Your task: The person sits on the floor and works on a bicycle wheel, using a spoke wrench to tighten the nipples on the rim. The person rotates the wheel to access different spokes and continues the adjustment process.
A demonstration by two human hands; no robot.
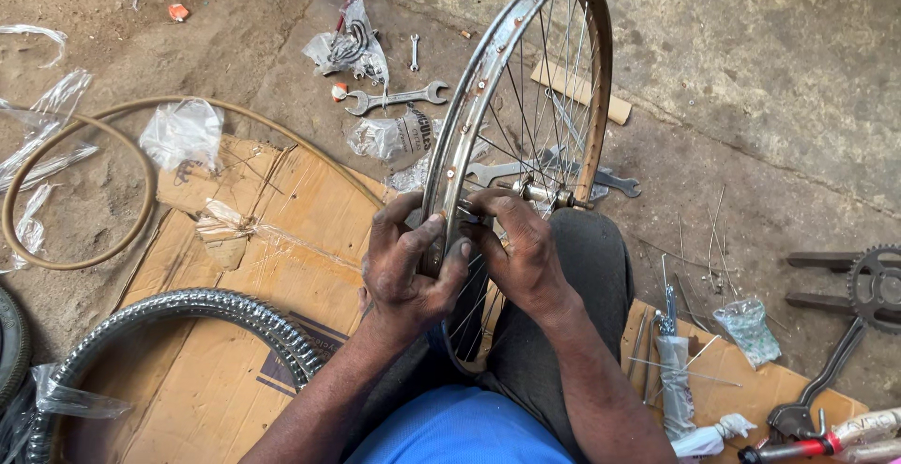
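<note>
Clear plastic bags point(375, 136) of small parts lie on the dirt floor point(751, 51). The spoked silver metal bicycle rim point(488, 79) stands upright on the person's lap, edge-on, axle crosswise. Left hand point(405, 262) grips its near edge; right hand point(516, 248) pinches spokes there.

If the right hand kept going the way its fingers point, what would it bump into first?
The right hand points left, so it would probably meet the shiny metal bicycle wheel rim it already touches, then the left hand beyond it.
</note>
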